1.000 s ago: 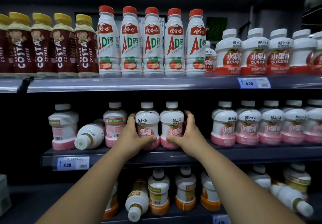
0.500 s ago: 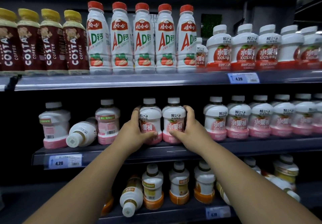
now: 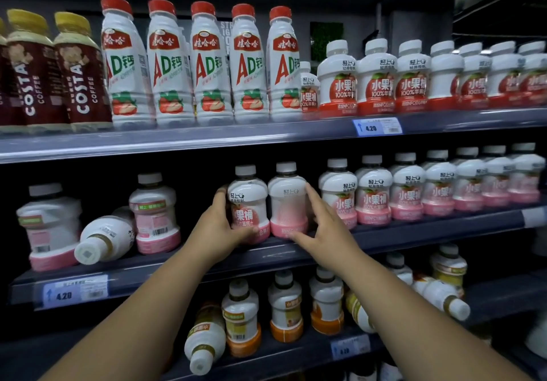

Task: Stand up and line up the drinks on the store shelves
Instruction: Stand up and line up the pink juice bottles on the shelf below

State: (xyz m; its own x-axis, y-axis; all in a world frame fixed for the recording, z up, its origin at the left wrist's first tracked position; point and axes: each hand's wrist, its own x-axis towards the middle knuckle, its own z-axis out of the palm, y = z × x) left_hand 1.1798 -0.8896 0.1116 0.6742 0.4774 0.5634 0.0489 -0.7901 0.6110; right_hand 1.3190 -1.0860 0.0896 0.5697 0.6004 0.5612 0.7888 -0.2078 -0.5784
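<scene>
Fingers [image 3: 220,200] of your left hand [image 3: 217,229] wrap the first pink bottle [image 3: 248,200], with the thumb across its lower front. Right hand [image 3: 328,226] fingers [image 3: 313,197] are spread and nearly straight. The index lies up the right side of the second pink bottle [image 3: 286,200] and the thumb is at its base, not curled round it.

Both bottles stand on the middle shelf [image 3: 414,234] near its front edge, just beside each other. Long axis is vertical, white caps up. The first one's label faces you; the second one's front is blurred.

Your right hand sits between the second bottle and the row of pink bottles [image 3: 438,194], which are upright with labels forward.

Left of your hands, well apart:
- A back-turned bottle [image 3: 154,212] stands upright, barcode toward you.
- A fallen bottle [image 3: 103,237] lies on its side, cap pointing toward you and down-left.
- A far-left bottle [image 3: 48,226] shows its back label.

The shelf is dark, with a blue price tag [image 3: 75,293] on its front lip.

The top shelf [image 3: 177,140] carries Costa coffee bottles [image 3: 80,72], red-capped AD bottles [image 3: 207,66] and red apple bottles [image 3: 376,78], all upright.

On the bottom shelf [image 3: 281,357], orange bottles [image 3: 285,309] stand upright and a tipped bottle [image 3: 204,339] lies cap toward you. The cabinet is dim with a dark back wall.
</scene>
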